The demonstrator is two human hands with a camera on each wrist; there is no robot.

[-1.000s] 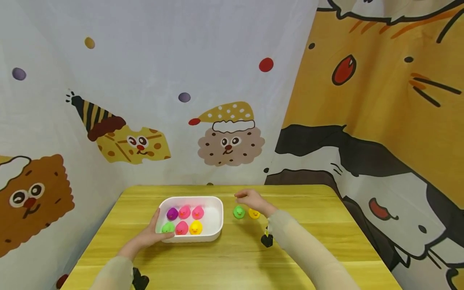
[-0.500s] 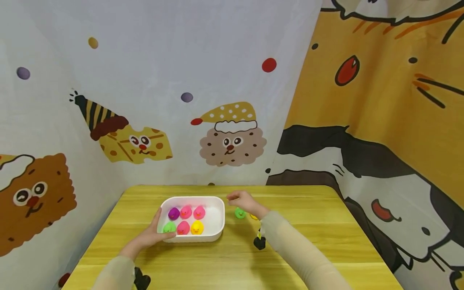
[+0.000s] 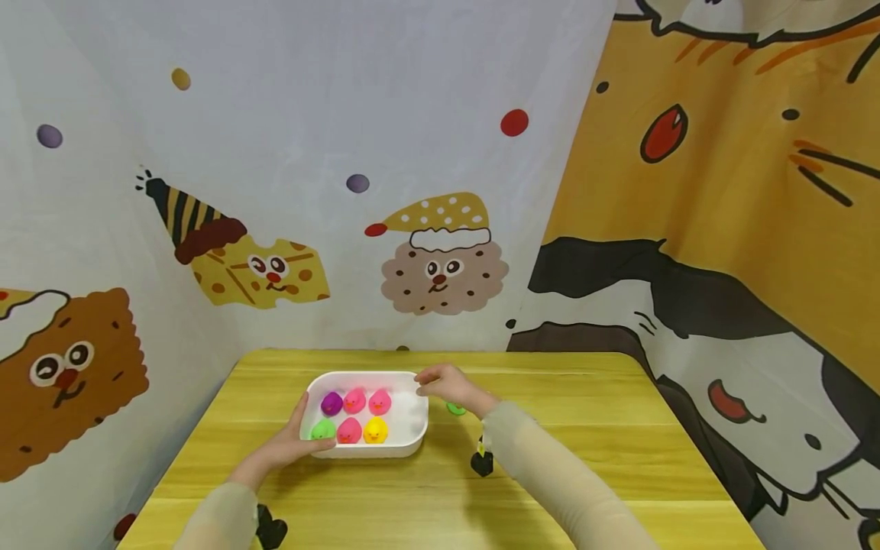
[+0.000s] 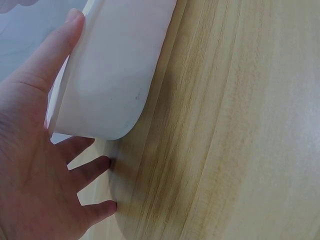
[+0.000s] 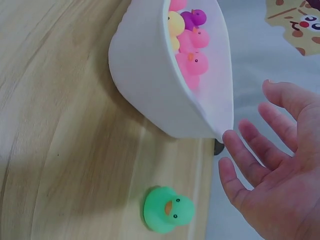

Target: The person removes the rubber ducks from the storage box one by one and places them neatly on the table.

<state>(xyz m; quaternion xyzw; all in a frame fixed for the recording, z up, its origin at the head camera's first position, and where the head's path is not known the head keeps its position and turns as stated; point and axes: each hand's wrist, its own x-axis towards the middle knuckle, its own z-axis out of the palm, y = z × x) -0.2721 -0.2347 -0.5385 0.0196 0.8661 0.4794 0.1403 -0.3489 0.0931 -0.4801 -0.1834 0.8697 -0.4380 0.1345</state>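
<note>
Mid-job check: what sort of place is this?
Probably a play corner or makeshift filming booth, judging by cartoon-printed fabric behind and beside the wooden table, and toy ducks in a white tub.

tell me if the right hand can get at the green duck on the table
Probably yes: the right hand looks empty, the green duck sits outside the white box, and nothing visible blocks the hand's way to it.
</note>
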